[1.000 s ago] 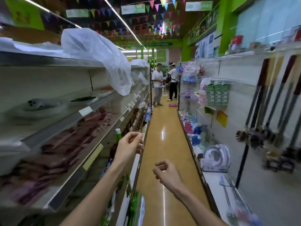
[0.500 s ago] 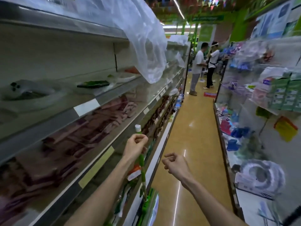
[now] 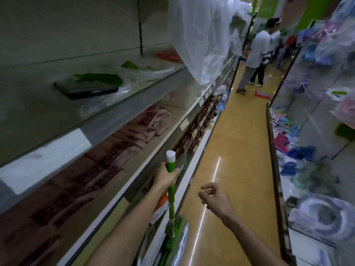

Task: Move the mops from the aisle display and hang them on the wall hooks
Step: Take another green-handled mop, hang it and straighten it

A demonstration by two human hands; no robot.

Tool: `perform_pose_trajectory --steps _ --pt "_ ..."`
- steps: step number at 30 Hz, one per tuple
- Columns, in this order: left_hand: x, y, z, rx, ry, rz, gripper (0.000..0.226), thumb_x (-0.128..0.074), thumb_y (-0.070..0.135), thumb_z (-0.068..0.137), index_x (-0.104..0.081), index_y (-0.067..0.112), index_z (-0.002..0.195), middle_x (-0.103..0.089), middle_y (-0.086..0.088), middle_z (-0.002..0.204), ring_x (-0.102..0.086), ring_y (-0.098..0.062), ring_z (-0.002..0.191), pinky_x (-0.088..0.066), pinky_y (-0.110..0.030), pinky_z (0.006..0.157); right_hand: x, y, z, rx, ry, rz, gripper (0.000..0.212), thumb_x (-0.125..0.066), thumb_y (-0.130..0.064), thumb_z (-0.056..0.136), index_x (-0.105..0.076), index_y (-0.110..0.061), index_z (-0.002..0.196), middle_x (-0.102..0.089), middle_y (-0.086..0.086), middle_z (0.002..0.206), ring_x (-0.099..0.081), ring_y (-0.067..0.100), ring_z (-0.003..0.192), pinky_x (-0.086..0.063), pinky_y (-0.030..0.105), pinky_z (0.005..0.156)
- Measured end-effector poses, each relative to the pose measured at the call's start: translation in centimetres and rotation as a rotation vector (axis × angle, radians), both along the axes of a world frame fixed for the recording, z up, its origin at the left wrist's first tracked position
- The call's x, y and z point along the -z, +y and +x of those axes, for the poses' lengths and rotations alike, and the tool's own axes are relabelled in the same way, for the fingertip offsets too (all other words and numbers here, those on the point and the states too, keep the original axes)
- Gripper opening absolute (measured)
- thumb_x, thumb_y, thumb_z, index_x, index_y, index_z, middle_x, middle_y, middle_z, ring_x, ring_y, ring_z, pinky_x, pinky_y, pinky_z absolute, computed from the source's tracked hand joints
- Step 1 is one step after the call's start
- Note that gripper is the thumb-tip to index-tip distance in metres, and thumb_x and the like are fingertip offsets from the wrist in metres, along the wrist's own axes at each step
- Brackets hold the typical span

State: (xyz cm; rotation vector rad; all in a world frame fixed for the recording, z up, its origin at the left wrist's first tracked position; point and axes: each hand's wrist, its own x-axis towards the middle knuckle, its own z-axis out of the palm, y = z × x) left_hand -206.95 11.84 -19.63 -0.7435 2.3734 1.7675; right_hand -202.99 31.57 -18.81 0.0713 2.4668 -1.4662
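Gripping a green mop (image 3: 171, 200) just under its white cap (image 3: 170, 156), the left hand (image 3: 165, 177) sits low-centre in a shop aisle, seen from a head cam.

Storage first. Left shelving: the upper shelf (image 3: 115, 120) carries a dark flat tray (image 3: 86, 91) w/ a green leafy piece (image 3: 99, 78) lying on its far edge. A clear plastic sheet (image 3: 199, 39) drapes down over the shelf front further along. The shelf below holds rows of pink-brown packs (image 3: 146, 123), too blurred to identify. Right shelving (image 3: 276, 169): blue and pink items (image 3: 299, 152) on the low ledge, plus a plastic-wrapped white coil (image 3: 324, 214) nearer the camera.

Mop vs. fingers: the left hand's fingers (image 3: 175, 172) are wrapped fully round the shaft, fist closed on it. The cap pokes out above the fist. Below the fist the shaft runs almost straight down to the green mop head (image 3: 175, 239), partly in clear wrap, at the foot of the left shelving beside the tan floor (image 3: 240, 150).

The right hand (image 3: 214, 197) hovers to the right of the shaft, apart from it, fingers loosely curled w/ thumb by the index, holding nothing.

Two people (image 3: 255, 48) stand further down the aisle.
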Motion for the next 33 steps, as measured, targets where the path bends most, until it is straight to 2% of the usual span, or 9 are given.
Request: perform_pose_trajectory --steps 3,7,11,13,17,20,25,29,33 --pt "1.4 0.2 -2.5 -0.027 -0.023 0.041 0.065 -0.073 0.029 0.090 -0.043 0.010 0.144 -0.059 -0.014 0.137 -0.056 -0.034 0.126 -0.044 -0.042 0.107 0.2 0.1 -2.1 0.024 -0.006 -0.012 0.012 -0.063 -0.003 0.093 -0.062 -0.013 0.099 -0.065 -0.001 0.075 -0.061 0.012 0.068 -0.045 0.013 0.050" --pt "3.2 0.9 -4.9 -0.123 0.015 0.091 0.058 -0.078 0.023 0.086 -0.053 0.005 0.135 -0.063 -0.016 0.129 -0.059 -0.033 0.120 -0.045 -0.035 0.098 0.6 0.5 -4.5 0.045 -0.014 -0.012 0.012 -0.067 -0.012 0.091 -0.064 -0.018 0.100 -0.066 0.000 0.076 -0.064 0.014 0.070 -0.048 0.022 0.058" --pt "4.3 1.7 -5.8 -0.102 0.004 0.138 0.029 -0.079 0.029 0.086 -0.062 0.012 0.103 -0.068 -0.009 0.099 -0.061 -0.023 0.089 -0.043 -0.028 0.078 0.6 1.1 -6.1 0.058 -0.020 -0.012 0.011 -0.067 -0.014 0.091 -0.063 -0.021 0.098 -0.066 0.000 0.077 -0.063 0.012 0.068 -0.048 0.023 0.059" --pt "4.5 2.6 -5.9 -0.047 0.042 0.083 0.028 -0.080 0.034 0.084 -0.065 0.012 0.093 -0.068 -0.006 0.087 -0.063 -0.023 0.085 -0.045 -0.030 0.071 0.6 1.5 -6.6 0.058 -0.024 -0.007 0.012 -0.067 -0.013 0.091 -0.062 -0.020 0.099 -0.066 0.001 0.078 -0.062 0.011 0.067 -0.048 0.022 0.058" --pt "3.3 5.2 -6.4 0.016 0.151 -0.046 0.033 -0.084 0.040 0.079 -0.065 0.013 0.082 -0.067 -0.001 0.076 -0.065 -0.021 0.081 -0.050 -0.030 0.069 0.0 2.5 -7.8 0.032 -0.005 0.005 0.014 -0.067 -0.016 0.090 -0.062 -0.020 0.102 -0.068 0.002 0.083 -0.063 0.012 0.070 -0.048 0.024 0.060" --pt "0.3 6.8 -7.3 0.058 0.274 -0.180 0.039 -0.079 0.054 0.077 -0.056 0.024 0.069 -0.064 0.002 0.068 -0.067 -0.021 0.073 -0.051 -0.031 0.067 -0.9 3.1 -8.8 0.010 0.018 -0.015 0.014 -0.070 -0.019 0.089 -0.062 -0.022 0.100 -0.068 0.000 0.083 -0.063 0.012 0.071 -0.049 0.025 0.062" --pt "-7.4 8.7 -8.5 0.056 0.518 -0.247 0.060 -0.061 0.080 0.067 -0.054 0.022 0.060 -0.063 0.005 0.056 -0.067 -0.023 0.060 -0.058 -0.039 0.061 -4.3 3.3 -10.4 -0.117 0.076 -0.039 0.030 -0.079 -0.035 0.084 -0.061 -0.025 0.107 -0.070 -0.001 0.096 -0.066 0.010 0.083 -0.052 0.024 0.066" --pt "-14.5 10.2 -8.5 0.023 0.687 -0.222 0.050 -0.075 0.054 0.083 -0.054 0.018 0.054 -0.057 0.009 0.043 -0.060 -0.007 0.045 -0.046 -0.024 0.046 -7.8 3.2 -11.4 -0.304 0.102 -0.118 0.047 -0.080 -0.034 0.084 -0.058 -0.018 0.122 -0.068 0.003 0.110 -0.067 0.017 0.099 -0.057 0.031 0.082" --pt "-20.9 11.9 -7.9 0.068 0.796 -0.202 0.047 -0.074 0.044 0.088 -0.061 0.007 0.062 -0.065 -0.006 0.054 -0.064 -0.017 0.051 -0.060 -0.039 0.057 -10.2 3.2 -11.7 -0.400 0.190 -0.239 0.027 -0.078 -0.030 0.086 -0.065 -0.021 0.108 -0.071 -0.001 0.103 -0.068 0.016 0.099 -0.056 0.039 0.092"
